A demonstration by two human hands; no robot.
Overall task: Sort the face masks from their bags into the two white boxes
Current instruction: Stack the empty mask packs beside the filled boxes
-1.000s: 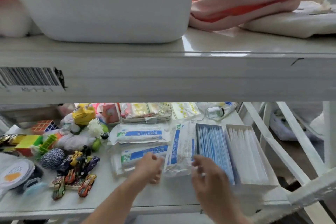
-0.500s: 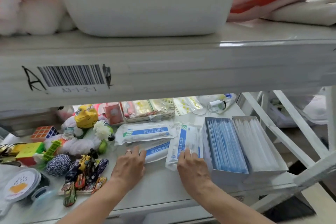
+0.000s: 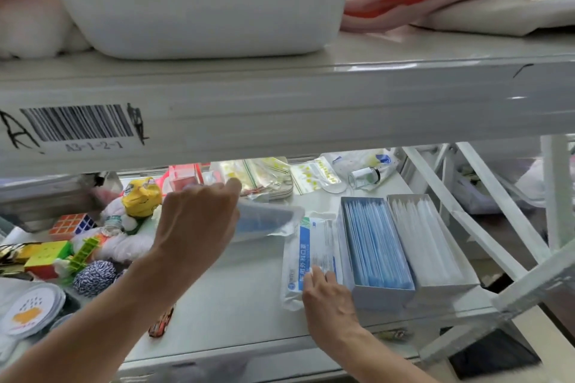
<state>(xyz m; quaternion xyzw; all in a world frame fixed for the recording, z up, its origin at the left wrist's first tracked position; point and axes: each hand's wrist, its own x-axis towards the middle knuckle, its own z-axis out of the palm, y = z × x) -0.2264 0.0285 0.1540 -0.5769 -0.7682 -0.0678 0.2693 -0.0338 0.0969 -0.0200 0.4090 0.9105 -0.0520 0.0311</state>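
One bag [image 3: 264,221] is held raised above the shelf [image 3: 233,305], clamped in the left grip [image 3: 196,224]. A second bag [image 3: 311,249] lies flat just beside the blue-mask box [image 3: 382,297]; the right grip [image 3: 329,298], fingers uncurled, rests on it.

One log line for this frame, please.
left hand: holds raised bag | right hand: rests on flat bag | blue-mask box, white-mask box: open, side by side

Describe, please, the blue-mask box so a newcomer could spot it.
On the lower shelf, two open white boxes stand side by side. It is the left box, by the right hand; its masks are blue, those in the right box white.
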